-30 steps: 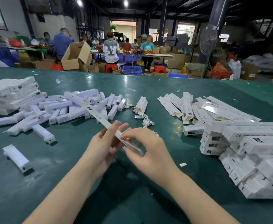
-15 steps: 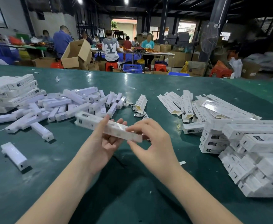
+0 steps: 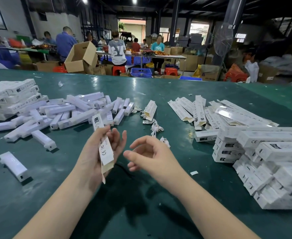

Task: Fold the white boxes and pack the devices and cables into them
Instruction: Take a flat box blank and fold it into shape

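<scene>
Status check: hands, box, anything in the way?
Left hand grips one white box, near end flap open. Right hand empty, loosely curled, apart from the box. Loose devices and cables lie beyond; nothing between the hands.

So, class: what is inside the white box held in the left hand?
The white box in the left hand shows only its brown open bottom flap. Its walls cover the interior, so any contents cannot be seen.
</scene>
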Tool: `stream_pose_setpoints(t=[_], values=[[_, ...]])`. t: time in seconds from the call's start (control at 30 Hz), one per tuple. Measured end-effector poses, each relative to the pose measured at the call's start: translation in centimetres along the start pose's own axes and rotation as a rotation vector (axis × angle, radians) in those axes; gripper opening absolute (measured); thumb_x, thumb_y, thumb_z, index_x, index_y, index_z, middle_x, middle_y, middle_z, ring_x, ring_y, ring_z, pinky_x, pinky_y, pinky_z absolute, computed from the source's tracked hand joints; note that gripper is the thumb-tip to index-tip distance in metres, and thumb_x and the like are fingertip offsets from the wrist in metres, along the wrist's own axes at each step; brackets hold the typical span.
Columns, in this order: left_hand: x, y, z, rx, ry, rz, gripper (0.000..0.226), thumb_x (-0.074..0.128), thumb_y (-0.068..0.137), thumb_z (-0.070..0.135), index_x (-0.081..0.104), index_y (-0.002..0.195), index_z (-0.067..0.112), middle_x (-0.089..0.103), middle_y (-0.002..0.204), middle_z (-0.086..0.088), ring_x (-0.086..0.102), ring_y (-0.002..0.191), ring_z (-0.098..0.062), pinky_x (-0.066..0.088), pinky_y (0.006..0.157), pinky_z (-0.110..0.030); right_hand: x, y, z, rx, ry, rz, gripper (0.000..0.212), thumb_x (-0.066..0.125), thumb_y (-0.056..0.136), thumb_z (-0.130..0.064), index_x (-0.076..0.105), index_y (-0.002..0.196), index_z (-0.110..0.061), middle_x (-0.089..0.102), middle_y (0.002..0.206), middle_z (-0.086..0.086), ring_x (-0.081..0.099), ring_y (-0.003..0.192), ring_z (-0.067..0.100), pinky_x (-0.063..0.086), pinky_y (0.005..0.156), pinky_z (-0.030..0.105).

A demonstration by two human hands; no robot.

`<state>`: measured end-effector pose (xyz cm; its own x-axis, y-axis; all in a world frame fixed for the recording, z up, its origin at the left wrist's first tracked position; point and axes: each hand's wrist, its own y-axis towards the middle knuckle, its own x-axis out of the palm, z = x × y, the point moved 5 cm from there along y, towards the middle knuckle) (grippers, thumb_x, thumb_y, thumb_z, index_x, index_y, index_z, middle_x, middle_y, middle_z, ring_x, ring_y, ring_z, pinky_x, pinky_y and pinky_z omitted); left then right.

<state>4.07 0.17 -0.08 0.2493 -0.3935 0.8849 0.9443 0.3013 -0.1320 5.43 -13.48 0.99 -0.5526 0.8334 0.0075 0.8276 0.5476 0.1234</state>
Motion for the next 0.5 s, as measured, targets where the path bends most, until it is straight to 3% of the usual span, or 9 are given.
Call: stream_pose_setpoints(t=[0.13,0.2,0.3,0.43,0.5], values=[[-0.4,0.1,-0.4,0.006,0.175,0.04,0.016,0.056,0.087,0.016,0.049,0.074,0.01,0.053,0.066,-0.001,0.067,0.073,-0.017,0.059,0.069,-0.032,0.9,-0.3,0.3,0.047,0.062,-0.013,0.021,0.079,0.08,-0.014,0.059,0.088,-0.013,0.062,0.077,0.009,0.064,0.064,0.019,0.061,0.07,0.042],[-0.4,-0.1,-0.8,-0.014,0.297,0.03,0.016,0.055,0.087,0.022,0.056,0.075,0.012,0.06,0.064,0.0,0.068,0.065,-0.017,0.057,0.065,-0.03,1.1,-0.4,0.5,0.075,0.085,-0.017,0.021,0.078,0.081,-0.01,0.058,0.087,-0.013,0.061,0.081,0.01,0.064,0.063,0.017,0.061,0.068,0.04],[-0.3,-0.1,-1.3,-0.016,0.463,0.03,0.039,0.053,0.089,0.031,0.068,0.057,0.017,0.061,0.059,0.001,0.062,0.053,-0.013,0.052,0.058,-0.026,1.1,-0.6,0.4,0.019,-0.007,-0.005,0.021,0.076,0.08,-0.004,0.059,0.086,-0.014,0.062,0.078,0.004,0.063,0.066,0.014,0.061,0.07,0.038],[-0.6,0.6,-0.8,0.134,0.562,0.108,0.019,0.052,0.095,0.027,0.05,0.102,0.01,0.057,0.07,-0.003,0.059,0.053,-0.014,0.052,0.053,-0.03,0.2,-0.8,-0.8,-0.174,-0.324,0.125,0.017,0.069,0.078,-0.005,0.06,0.08,-0.019,0.065,0.076,-0.006,0.059,0.065,0.003,0.053,0.067,0.018],[-0.7,0.8,-0.8,0.136,0.576,0.1,0.019,0.051,0.096,0.023,0.049,0.11,0.011,0.062,0.071,-0.001,0.062,0.055,-0.013,0.054,0.056,-0.032,0.1,-0.9,-1.2,-0.228,-0.373,0.142,0.017,0.068,0.078,-0.002,0.06,0.079,-0.017,0.066,0.081,-0.002,0.059,0.067,0.004,0.049,0.066,0.013]])
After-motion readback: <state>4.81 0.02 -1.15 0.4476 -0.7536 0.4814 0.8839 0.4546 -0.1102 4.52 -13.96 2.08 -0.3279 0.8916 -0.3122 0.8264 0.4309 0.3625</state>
